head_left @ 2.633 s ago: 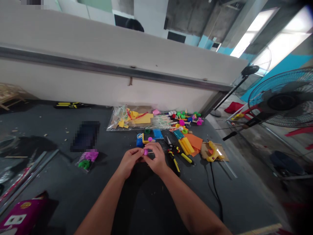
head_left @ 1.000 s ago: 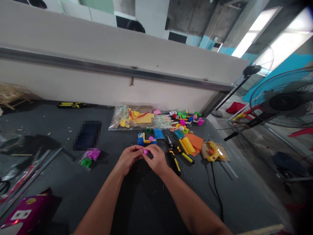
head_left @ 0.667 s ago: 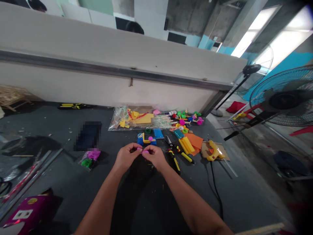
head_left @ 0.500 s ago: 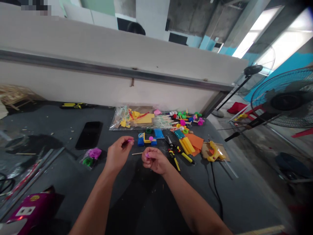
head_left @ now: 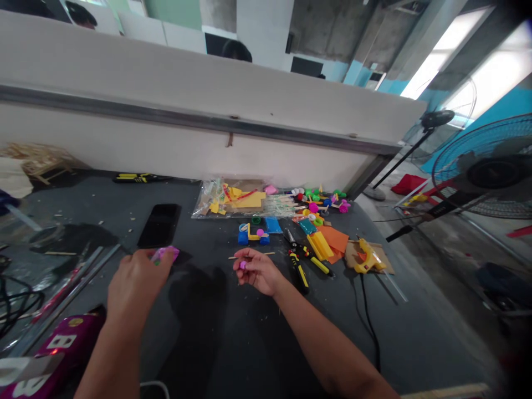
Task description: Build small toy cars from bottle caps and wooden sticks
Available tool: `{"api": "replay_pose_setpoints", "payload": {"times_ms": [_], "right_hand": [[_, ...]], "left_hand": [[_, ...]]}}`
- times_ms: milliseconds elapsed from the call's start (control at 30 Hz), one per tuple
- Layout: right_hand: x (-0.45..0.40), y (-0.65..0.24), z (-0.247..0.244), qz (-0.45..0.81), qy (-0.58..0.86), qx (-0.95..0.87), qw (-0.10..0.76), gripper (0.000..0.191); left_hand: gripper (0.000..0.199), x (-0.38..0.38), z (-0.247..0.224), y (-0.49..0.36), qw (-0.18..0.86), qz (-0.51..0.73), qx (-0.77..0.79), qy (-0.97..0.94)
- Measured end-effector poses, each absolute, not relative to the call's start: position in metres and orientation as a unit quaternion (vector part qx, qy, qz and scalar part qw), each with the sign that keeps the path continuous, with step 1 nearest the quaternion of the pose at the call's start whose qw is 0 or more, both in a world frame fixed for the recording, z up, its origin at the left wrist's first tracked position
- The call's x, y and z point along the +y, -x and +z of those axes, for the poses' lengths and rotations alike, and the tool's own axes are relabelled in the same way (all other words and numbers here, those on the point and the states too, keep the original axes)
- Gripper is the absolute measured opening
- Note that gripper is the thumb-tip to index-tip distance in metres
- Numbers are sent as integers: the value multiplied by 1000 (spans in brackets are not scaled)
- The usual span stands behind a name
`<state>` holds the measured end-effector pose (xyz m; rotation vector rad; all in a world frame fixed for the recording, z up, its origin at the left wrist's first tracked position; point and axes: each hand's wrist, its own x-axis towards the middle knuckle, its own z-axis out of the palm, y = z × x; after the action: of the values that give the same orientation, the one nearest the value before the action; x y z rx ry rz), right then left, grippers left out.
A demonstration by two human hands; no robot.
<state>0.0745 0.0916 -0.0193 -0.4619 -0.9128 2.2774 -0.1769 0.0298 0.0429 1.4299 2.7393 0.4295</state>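
Note:
At the left, my left hand (head_left: 139, 277) has its thumb and fingers closed on a small clear bag of purple and green modelling clay (head_left: 169, 255), partly hidden by the hand. My right hand (head_left: 257, 271) is near the middle of the table, fingers curled around a small purple lump of clay (head_left: 243, 266). Just beyond it lies a thin wooden stick (head_left: 266, 254). Farther back stands a little blue and yellow clay model (head_left: 253, 235) with a round pink piece on it.
A black phone (head_left: 159, 224) lies behind my left hand. To the right are yellow-black pliers (head_left: 299, 271), orange clay sheets (head_left: 333, 239) and a yellow glue gun (head_left: 366, 257) with its cord. Bagged parts (head_left: 245, 200) line the partition. A purple device (head_left: 62, 346) sits front left.
My left hand has moved left and down, from beside the model to the small clay bag, and has taken hold of it. My right hand shifted slightly left, still holding the purple lump.

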Motion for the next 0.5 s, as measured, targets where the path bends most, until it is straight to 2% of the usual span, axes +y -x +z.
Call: {"api": "replay_pose_setpoints", "payload": {"times_ms": [67,100,200,300,400,500], "right_hand": [[91,-73,-20,863,177,-346,321,28],[91,-72,-21,863,178,-346,323,27],[91,-72,-22,861,177,-344,330,27],[92,-73,-22,861,178,-341,334,26],[93,-73,-21,858,183,-342,338,25],[94,-74,-22,854,190,-342,341,25]], "left_hand": [[71,28,29,179,5,55,902,-427],[71,27,23,178,19,23,900,-436],[50,28,6,167,20,5,865,-502],[33,38,-2,146,4,53,824,-564],[31,60,-6,125,10,125,774,-620],[44,85,-10,117,41,165,765,-622]]}}
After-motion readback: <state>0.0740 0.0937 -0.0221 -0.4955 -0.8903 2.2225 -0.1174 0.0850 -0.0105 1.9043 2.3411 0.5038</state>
